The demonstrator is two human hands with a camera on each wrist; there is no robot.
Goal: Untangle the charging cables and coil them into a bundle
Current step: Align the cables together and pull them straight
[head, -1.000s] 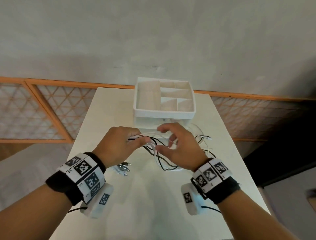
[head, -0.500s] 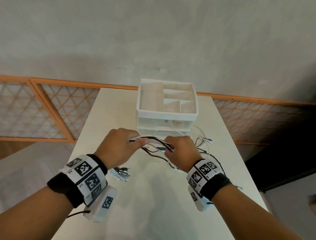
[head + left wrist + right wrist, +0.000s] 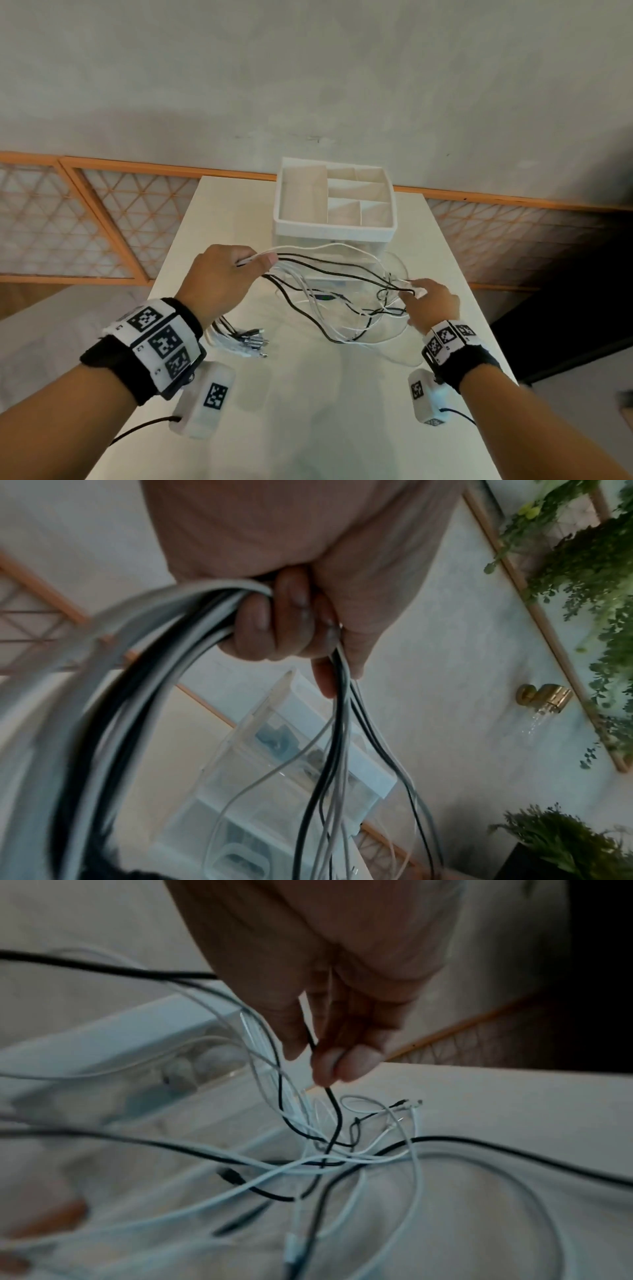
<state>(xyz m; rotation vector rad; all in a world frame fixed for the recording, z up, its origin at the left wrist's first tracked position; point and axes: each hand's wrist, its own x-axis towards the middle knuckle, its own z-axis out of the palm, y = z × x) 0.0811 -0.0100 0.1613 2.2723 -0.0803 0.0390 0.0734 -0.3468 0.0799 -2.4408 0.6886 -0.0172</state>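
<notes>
Several black and white charging cables [image 3: 329,274] stretch between my two hands above the white table [image 3: 308,411]. My left hand [image 3: 226,274] grips a bunch of them in its fist, seen close in the left wrist view as the cable bunch [image 3: 192,620]. Their plug ends [image 3: 250,342] hang below that wrist onto the table. My right hand [image 3: 428,301] is off to the right and pinches a black cable [image 3: 329,1096] between thumb and fingertips. Tangled loops [image 3: 342,1156] lie under it on the table.
A white organizer box [image 3: 334,233] with open compartments on top and clear drawers below stands just behind the cables. The table's right edge runs close to my right hand. An orange-framed lattice screen [image 3: 85,222] lines the wall behind.
My right hand has moved right, away from the left hand, drawing the cables out into a wide span. The left hand has kept its grip and place.
</notes>
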